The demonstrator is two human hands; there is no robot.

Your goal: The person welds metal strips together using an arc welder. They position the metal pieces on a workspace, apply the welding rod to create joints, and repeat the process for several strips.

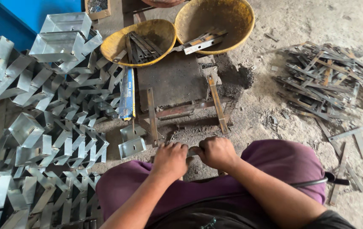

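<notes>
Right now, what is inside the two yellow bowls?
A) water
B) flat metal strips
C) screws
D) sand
B: both yellow bowls hold flat metal strips, dark ones in the left bowl and a few paler ones in the right one.

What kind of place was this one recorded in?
Likely a small metal fabrication workshop, worked at floor level: bent sheet-metal boxes heaped at left, flat metal strips piled on the dusty floor, more strips in yellow basins.

Metal workshop: dusty floor, heaps of galvanised folded brackets [58, 127], cut steel strips [323, 78], yellow pans [215, 23]
</notes>
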